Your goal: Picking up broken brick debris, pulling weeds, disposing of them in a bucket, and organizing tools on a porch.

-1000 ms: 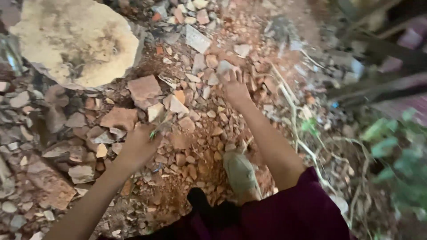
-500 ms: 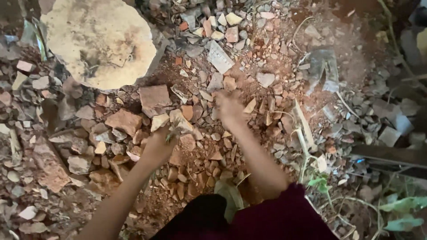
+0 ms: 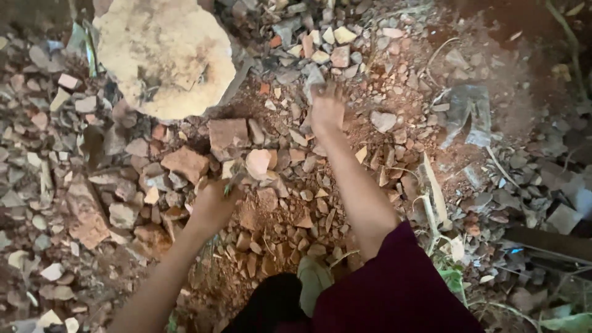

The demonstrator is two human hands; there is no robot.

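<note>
Looking straight down on a heap of broken brick and stone, with both bare arms stretched into it. The right hand is out far, up among the smaller chips, fingers curled around a pale grey stone fragment at the top of its reach; the hand is blurred, so I judge it a grip but cannot be fully sure. The left hand sits lower and nearer, closed into a loose fist, with a small greenish sliver poking out of it, too small to name. Just beside that fist lie a rounded pinkish stone and a flat reddish brick piece.

How far along? By the look of it, early going: the rubble lies thick and unsorted on every side, and no gathered pile or container shows anywhere in view. One fragment in hand, a great many on the ground.

The surface is bare ground, red-brown earth showing through between shards. A big pale yellowish boulder sits at the upper left, touching the rubble around it. Greyer flat stones spread to the right, with dry stalks and a few green leaves near the bottom right. This is outdoors, shaded and dim at the edges. A dark maroon sleeve fills the lower frame, and a pale shoe peeks out beneath it
</note>
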